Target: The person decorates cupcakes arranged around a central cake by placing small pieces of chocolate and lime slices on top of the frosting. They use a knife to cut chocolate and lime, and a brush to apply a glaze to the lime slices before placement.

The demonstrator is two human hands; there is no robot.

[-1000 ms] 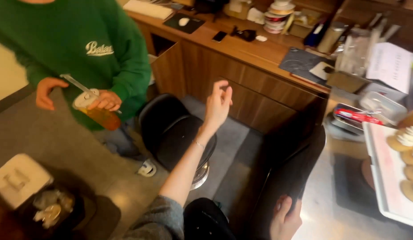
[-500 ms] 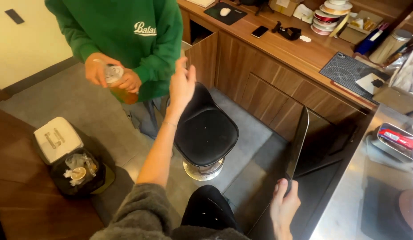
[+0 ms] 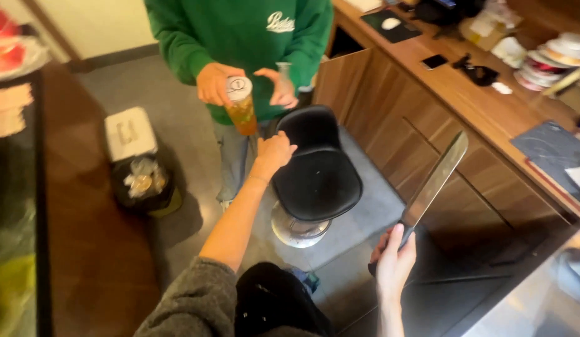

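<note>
My left hand point(image 3: 274, 151) is stretched out over a black stool point(image 3: 318, 175), fingers loosely bent and holding nothing. It is just below a clear cup of amber drink point(image 3: 240, 105) held by a person in a green sweatshirt point(image 3: 240, 31) standing opposite. My right hand point(image 3: 394, 259) grips the handle of a long knife point(image 3: 436, 178). Its blade points up and away to the right, toward the wooden counter.
A black waste bin point(image 3: 142, 181) with a white lid point(image 3: 129, 132) stands on the grey floor at left. A dark wooden surface point(image 3: 84, 249) runs along the left side. The wooden counter point(image 3: 452, 106) at right carries a phone point(image 3: 434, 61), stacked dishes point(image 3: 552, 62) and clutter.
My left hand has dropped from a raised open gesture to just above the stool. The person in green has stepped closer with the cup. The knife stays upright in my right hand.
</note>
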